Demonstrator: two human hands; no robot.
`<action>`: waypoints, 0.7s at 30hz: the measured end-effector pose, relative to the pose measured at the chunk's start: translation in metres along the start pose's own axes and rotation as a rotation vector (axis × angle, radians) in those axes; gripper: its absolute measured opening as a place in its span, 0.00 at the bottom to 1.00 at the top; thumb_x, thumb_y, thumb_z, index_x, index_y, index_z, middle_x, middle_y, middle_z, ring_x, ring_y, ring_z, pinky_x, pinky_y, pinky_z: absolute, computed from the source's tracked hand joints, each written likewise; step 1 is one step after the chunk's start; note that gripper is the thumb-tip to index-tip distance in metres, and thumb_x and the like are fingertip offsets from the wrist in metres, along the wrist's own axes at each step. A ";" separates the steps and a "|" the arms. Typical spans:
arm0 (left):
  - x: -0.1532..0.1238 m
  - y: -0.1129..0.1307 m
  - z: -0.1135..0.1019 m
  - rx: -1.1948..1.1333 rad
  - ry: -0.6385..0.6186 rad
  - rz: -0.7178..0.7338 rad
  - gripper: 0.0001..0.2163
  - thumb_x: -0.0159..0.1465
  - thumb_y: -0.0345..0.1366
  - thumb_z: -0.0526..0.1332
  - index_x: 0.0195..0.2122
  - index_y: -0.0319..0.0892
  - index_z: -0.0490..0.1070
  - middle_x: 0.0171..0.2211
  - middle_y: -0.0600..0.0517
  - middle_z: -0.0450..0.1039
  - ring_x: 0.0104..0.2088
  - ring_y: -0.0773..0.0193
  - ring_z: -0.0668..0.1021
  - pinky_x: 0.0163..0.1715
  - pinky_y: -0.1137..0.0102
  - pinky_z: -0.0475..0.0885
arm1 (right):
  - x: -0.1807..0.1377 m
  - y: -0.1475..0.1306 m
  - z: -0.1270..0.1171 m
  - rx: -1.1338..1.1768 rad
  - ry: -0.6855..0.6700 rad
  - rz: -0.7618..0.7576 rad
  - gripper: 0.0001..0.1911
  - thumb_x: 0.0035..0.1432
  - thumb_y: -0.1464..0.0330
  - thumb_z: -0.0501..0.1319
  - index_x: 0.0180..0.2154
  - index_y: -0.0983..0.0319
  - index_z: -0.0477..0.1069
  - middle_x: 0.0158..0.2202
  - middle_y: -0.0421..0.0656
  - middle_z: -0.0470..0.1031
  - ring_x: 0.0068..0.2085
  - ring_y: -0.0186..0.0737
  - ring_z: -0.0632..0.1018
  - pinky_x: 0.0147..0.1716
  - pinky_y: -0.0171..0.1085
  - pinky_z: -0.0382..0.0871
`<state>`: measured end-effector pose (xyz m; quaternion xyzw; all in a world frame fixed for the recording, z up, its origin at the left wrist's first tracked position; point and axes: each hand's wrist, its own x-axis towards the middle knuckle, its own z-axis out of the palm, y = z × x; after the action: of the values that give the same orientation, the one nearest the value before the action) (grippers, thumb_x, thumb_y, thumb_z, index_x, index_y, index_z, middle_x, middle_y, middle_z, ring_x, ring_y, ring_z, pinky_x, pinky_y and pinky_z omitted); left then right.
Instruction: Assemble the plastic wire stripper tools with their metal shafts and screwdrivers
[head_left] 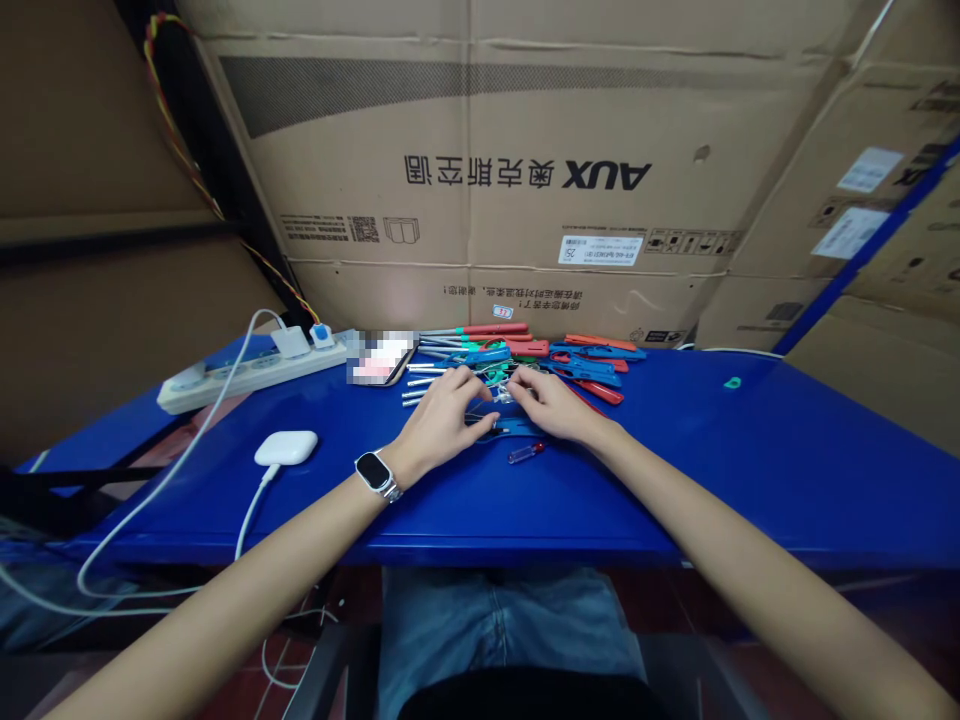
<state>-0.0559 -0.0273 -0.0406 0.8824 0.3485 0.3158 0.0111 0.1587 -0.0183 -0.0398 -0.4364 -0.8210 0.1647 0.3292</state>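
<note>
Both hands rest on a blue table over a heap of small tools with red, blue and green handles and thin metal shafts. My left hand, with a watch on its wrist, lies curled over a blue-handled tool. My right hand has its fingers bent and pinched near the middle of the heap; what they hold is too small to make out. A small screwdriver with a red and clear handle lies just in front of the hands.
A white power strip with plugs sits at the back left. A white earbud case on a white cable lies at the left. A small green piece lies at the right. Large cardboard boxes stand behind the table.
</note>
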 end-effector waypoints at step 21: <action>0.004 -0.009 0.007 -0.191 -0.071 -0.145 0.17 0.61 0.50 0.65 0.43 0.43 0.73 0.43 0.49 0.74 0.47 0.54 0.75 0.49 0.59 0.68 | -0.001 -0.002 -0.004 -0.021 -0.034 -0.071 0.10 0.68 0.64 0.50 0.35 0.60 0.63 0.32 0.40 0.69 0.33 0.37 0.68 0.35 0.36 0.59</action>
<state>-0.0545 -0.0165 -0.0460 0.8606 0.3789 0.3144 0.1304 0.1610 -0.0204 -0.0359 -0.4077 -0.8430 0.1516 0.3164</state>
